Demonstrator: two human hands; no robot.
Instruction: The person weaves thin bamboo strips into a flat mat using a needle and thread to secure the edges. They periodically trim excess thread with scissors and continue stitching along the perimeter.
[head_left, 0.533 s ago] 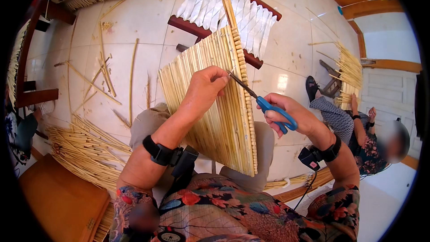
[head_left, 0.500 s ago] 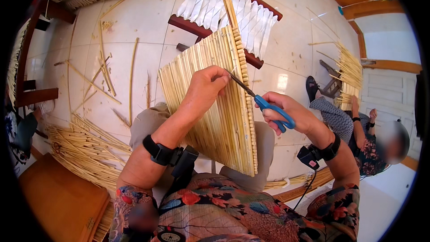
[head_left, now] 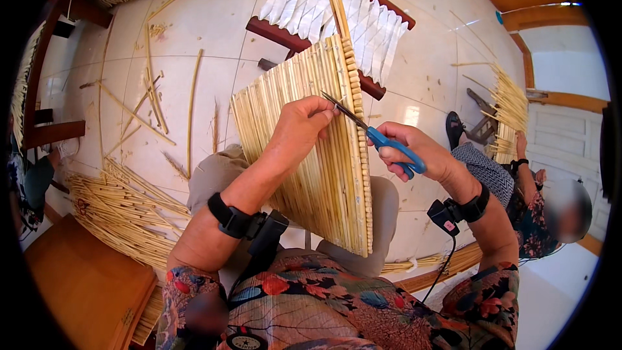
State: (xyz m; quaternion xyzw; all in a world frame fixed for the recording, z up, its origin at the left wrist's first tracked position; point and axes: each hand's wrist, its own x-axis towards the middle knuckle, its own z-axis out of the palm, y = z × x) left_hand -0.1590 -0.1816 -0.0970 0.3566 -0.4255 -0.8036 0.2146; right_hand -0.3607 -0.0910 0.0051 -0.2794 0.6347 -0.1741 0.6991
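Note:
A woven panel of straw-coloured stalks (head_left: 311, 175) lies slanted across my lap. A ridge of wrapped loops runs along its right edge, and long strips stick out beyond its far end. My left hand (head_left: 301, 126) is over the panel, thumb and forefinger pinched together near that edge. Whatever sits in the pinch is too small to make out. My right hand (head_left: 418, 152) grips blue-handled scissors (head_left: 396, 148). Their dark blades cross the ridge and reach the left fingertips, the points just beyond them.
Past the panel stands a dark red stool (head_left: 278, 35) with a white woven seat. Loose stalks (head_left: 129, 214) are heaped at the left beside a brown wooden board (head_left: 84, 279); more litter the tiled floor. At the right, another person (head_left: 544, 214) sits holding a stalk bundle (head_left: 508, 107).
The scissors have moved slightly up and to the left, their points now passing the left fingertips. My left hand keeps its pinch in nearly the same place.

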